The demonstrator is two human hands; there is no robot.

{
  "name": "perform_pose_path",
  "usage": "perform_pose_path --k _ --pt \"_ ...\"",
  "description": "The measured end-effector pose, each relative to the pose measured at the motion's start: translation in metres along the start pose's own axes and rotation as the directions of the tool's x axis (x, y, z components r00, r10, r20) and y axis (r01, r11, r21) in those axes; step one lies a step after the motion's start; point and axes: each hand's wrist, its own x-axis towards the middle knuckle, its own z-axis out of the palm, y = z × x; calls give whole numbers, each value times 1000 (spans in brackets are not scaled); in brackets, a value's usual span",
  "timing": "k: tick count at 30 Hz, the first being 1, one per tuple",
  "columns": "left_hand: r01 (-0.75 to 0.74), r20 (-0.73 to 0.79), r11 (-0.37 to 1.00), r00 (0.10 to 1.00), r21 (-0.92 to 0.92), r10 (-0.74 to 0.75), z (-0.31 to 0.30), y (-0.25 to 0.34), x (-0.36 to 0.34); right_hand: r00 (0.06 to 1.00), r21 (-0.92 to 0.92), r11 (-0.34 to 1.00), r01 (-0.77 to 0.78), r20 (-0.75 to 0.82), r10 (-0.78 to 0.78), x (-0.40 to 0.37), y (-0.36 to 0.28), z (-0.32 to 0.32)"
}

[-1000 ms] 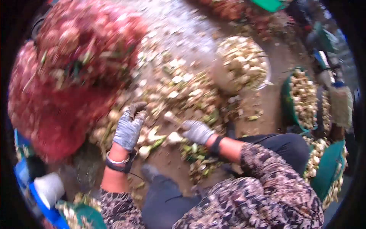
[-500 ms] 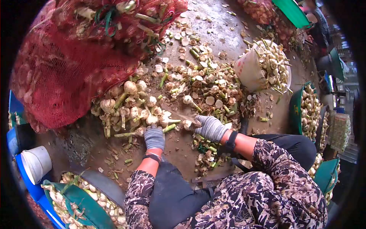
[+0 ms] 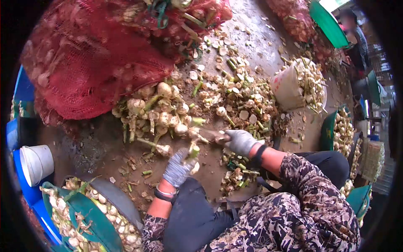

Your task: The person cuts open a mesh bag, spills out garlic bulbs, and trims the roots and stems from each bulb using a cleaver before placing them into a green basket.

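Note:
My left hand, in a grey knit glove, is closed around a garlic bulb whose cut green stem points up and away from me. My right hand, gloved the same way, grips a knife. Its blade points left, towards a heap of garlic bulbs with stems on. The blade is blurred and stands apart from the bulb in my left hand. One loose garlic bulb with a long stem lies just beyond my left fingers.
A red mesh sack of garlic fills the upper left. Trimmings cover the floor ahead. A full white bucket stands beyond my right hand. Green tubs of garlic flank me, and a white pail is at left. Another person is far right.
My left hand has come back from the garlic heap towards my knee, now with a garlic bulb in it. My right hand still holds the knife. The whole view has shifted somewhat.

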Motion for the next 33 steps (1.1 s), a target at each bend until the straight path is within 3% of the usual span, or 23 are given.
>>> perform_pose_path --k 2,3,5,6,8,10,11,12,14,15,16,17,18,20,22,24,25,26,27,28,29,31,33 --pt "-58 16 998 998 22 58 1 -3 -5 998 97 993 -62 1 62 2 6 1" --pt "-78 41 990 996 121 73 -1 7 -5 989 187 972 140 -72 -129 -2 -13 0" --pt "-73 82 962 995 265 53 -2 34 -2 978 264 942 208 -92 -190 -22 -62 -21" --pt "-197 144 858 979 474 144 -4 43 2 953 191 938 289 -150 -263 -21 -75 -18" --pt "-40 72 991 996 -125 49 -8 40 -6 983 256 949 182 -13 -185 -9 -90 -18" --pt "-126 19 891 989 -437 149 -17 29 -9 986 569 812 132 10 -167 1 -78 -8" --pt "-120 20 704 982 -700 187 -15 38 -9 993 751 659 -44 107 -56 -2 -85 -13" --pt "-191 -46 742 976 -642 212 -17 21 -8 940 816 475 -329 331 82 -11 -88 -22" --pt "-293 -74 819 952 -494 296 -12 0 -7 832 828 95 -553 555 4 -2 -83 -2" --pt "-398 -25 914 917 -78 397 -15 -11 -3 853 853 -7 -521 521 -28 -3 -84 10" --pt "-471 24 813 870 343 493 -17 -22 1 874 867 -110 -485 482 -58 -9 -99 10" --pt "-267 -21 945 963 -190 269 -15 -8 -1 854 859 -71 -507 490 -174 -5 -93 26" --pt "-170 -24 935 985 -310 171 -15 17 -4 806 811 -50 -583 570 -160 -6 -101 29" --pt "-77 -32 900 997 -428 70 -18 38 -9 803 728 385 -567 592 63 -14 -106 18" --pt "-207 -89 775 977 -597 193 -21 21 -9 985 682 722 -120 175 -1 -10 -101 21" --pt "-209 -85 854 978 -476 192 -28 6 -15 966 273 933 233 -172 -190 -4 -86 18" --pt "-129 -73 810 992 -573 106 -28 10 -21 982 319 929 187 -90 -167 -10 -81 9" --pt "-49 -51 749 998 -661 21 -29 12 -25 969 169 955 245 -71 -236 -15 -89 -8" --pt "-123 -137 936 987 -331 81 -29 0 -20 923 33 924 381 -68 -378 -18 -91 -19" --pt "-308 -141 951 940 41 311 -29 -27 -17 858 -103 857 505 -48 -511 -22 -93 -28" --pt "-297 -108 944 944 142 313 -31 -67 -22 859 -103 858 503 -50 -510 -25 -101 -34" --pt "-248 -148 968 959 -37 240 -32 -59 -30 818 -243 782 574 124 -562 -29 -118 -44" --pt "-220 -170 963 966 -156 194 -30 -41 -35 812 -257 771 582 145 -565 -30 -126 -49"
